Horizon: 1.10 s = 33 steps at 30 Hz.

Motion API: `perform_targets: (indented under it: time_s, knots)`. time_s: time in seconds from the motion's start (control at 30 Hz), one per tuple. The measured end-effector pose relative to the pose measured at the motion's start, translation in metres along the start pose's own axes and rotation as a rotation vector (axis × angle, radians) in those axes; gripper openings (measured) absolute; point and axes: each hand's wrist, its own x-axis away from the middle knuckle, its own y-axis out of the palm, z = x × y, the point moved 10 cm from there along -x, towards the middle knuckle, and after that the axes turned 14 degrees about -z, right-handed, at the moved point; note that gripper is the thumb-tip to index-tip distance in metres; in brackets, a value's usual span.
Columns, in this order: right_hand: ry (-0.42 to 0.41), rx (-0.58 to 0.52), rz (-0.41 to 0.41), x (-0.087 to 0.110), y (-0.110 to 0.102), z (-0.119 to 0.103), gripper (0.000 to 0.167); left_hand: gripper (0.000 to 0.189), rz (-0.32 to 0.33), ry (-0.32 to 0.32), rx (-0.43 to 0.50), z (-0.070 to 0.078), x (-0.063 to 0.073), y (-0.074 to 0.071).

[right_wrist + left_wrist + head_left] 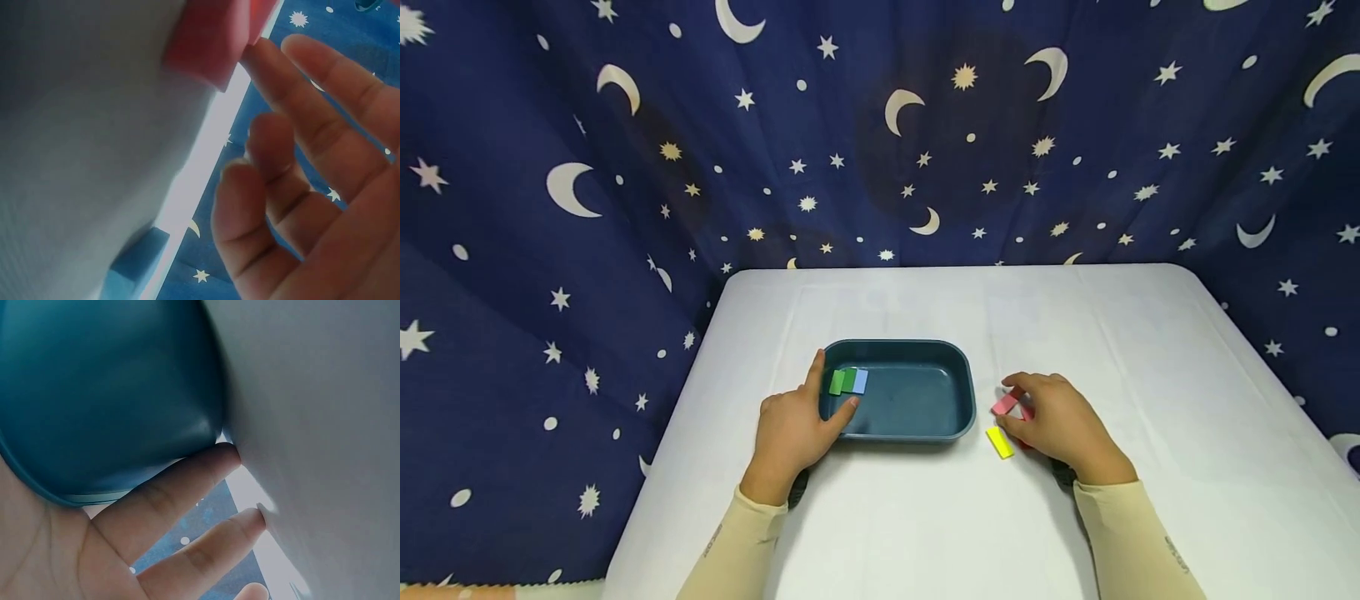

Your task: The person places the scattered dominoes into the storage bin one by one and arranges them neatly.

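A dark teal tray (917, 437) stands on the table with my left hand (793, 425) at its left end. The index finger lies along the outside of the rim and the thumb reaches over the front edge. From the left wrist, extended fingers (165, 494) show beneath the tray's outer wall. Two green blocks (842, 382) and a light blue block (861, 382) lie side by side inside. To the right, my right hand (1063, 421) spreads thumb and index around a pink block (1006, 402). Another pinkish block (1027, 412) is partly hidden under that hand.
A yellow block (1000, 442) lies just in front of the right thumb. In the right wrist view a blue block (134, 265) sits on the table. The white table (910, 517) meets a dark blue star-and-moon curtain (865, 167) at the back and sides.
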Motion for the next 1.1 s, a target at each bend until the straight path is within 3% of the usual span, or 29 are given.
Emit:
perform_targets:
  time_s: [0.2,0.57,0.87,1.1]
  knots:
    - [0.016,-0.003,-0.008,0.009,0.010,0.002,0.054,0.101,-0.032,-0.007,-0.016,-0.001,0.006,0.011]
    - [0.007,0.005,0.030,0.018,0.005,0.000,0.053,0.102,-0.011,0.010,-0.009,0.005,0.008,0.012]
    - [-0.022,0.010,0.021,0.004,-0.003,-0.011,0.050,0.103,-0.008,-0.009,-0.007,-0.003,0.011,0.007]
    - [-0.034,-0.003,-0.034,-0.011,-0.029,-0.015,0.048,0.101,0.037,0.011,-0.010,0.000,0.003,-0.002]
